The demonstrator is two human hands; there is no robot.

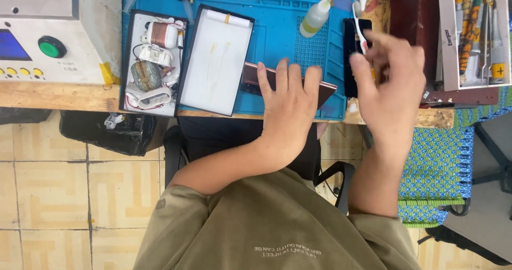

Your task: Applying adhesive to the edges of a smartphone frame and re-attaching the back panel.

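Phone sits flat at the near edge of the blue mat, long axis running roughly 9 to 3 o'clock, tipped a bit. Left hand lies spread on top, fingers pointing 12. Right hand at 3 o'clock pinches a white toothbrush, which points toward 12.

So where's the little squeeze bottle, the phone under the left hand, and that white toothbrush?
Squeeze bottle [314, 19]: head view, on its clear body.
Phone [250, 77]: head view, on the brown end showing left of the left hand [288, 113].
Toothbrush [358, 27]: head view, on its white handle above the right hand [392, 89].
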